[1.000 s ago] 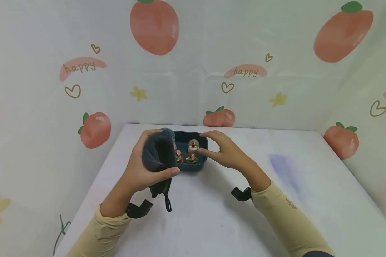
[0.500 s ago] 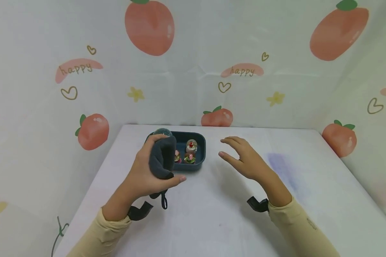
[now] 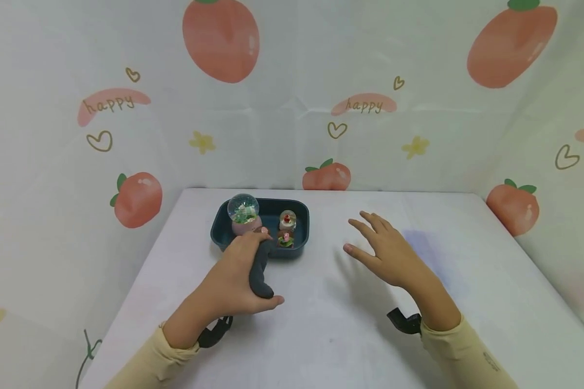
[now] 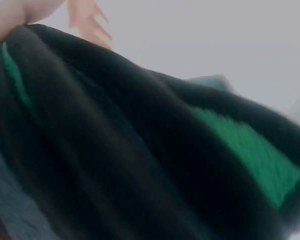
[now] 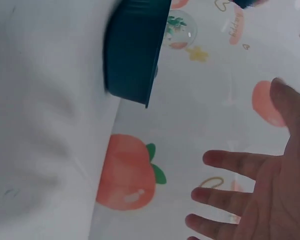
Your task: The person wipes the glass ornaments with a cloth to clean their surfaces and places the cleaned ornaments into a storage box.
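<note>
My left hand [image 3: 237, 281] grips a bunched dark grey cloth [image 3: 260, 270] between thumb and fingers, in front of a dark teal tray [image 3: 302, 237]. Close up in the left wrist view, the same cloth [image 4: 105, 130] falls in folds with bright green patches. In the tray stand a large snow globe [image 3: 244, 209] on a pink base and small ornaments, among them a little globe [image 3: 287, 221] with a red top and a pink-and-green one [image 3: 285, 239]. My left fingers partly hide another. To the right of the tray, my right hand [image 3: 389, 254] hovers with fingers spread, holding nothing.
A white table [image 3: 321, 335] lies under both hands, with a faint purple smear [image 3: 425, 251] on its right part. Behind it hangs a white backdrop [image 3: 282, 70] printed with peaches, hearts and the word happy.
My left hand has lowered toward me with the cloth, uncovering the large snow globe and the tray's left end. My right hand has drawn away from the tray to the right, fingers spreading.
</note>
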`<state>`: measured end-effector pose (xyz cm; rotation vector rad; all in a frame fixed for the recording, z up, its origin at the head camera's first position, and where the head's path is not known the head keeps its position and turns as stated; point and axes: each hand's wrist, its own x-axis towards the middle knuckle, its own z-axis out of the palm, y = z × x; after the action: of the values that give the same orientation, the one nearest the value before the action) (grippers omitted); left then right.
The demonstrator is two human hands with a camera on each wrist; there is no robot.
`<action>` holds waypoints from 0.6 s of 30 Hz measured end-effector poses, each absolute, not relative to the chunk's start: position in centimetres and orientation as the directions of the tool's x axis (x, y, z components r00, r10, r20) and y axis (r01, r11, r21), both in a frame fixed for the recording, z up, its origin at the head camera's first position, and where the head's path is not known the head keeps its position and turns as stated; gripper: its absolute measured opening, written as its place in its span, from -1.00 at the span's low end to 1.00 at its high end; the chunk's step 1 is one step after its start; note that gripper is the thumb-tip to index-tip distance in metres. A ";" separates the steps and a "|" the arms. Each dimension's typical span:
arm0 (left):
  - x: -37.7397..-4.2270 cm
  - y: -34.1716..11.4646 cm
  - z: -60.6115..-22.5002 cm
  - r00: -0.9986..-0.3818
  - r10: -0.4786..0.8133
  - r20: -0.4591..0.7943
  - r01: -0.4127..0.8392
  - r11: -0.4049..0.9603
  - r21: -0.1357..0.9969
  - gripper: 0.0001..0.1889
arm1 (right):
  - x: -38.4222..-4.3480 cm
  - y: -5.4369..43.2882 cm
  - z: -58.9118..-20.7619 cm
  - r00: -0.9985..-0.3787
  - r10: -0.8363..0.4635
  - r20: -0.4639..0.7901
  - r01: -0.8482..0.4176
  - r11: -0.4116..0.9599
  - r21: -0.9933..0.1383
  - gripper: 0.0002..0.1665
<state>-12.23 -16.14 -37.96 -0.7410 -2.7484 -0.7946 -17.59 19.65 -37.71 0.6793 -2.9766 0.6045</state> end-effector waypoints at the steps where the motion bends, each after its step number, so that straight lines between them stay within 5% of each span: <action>1: -12.2 -15.9 -38.2 -0.861 0.420 0.289 0.508 0.749 0.425 0.20 | -17.6 19.7 -37.7 -0.905 -0.412 0.109 -0.421 0.829 -0.368 -0.11; 18: -11.7 -13.8 -41.6 -0.864 0.495 0.088 0.493 0.800 0.343 0.42 | -17.0 19.5 -37.0 -0.908 -0.405 0.106 -0.417 0.851 -0.320 0.00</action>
<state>-11.74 -13.77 -41.62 -0.8198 -2.9856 -0.5665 -17.02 19.53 -37.04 0.6634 -2.9889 0.5295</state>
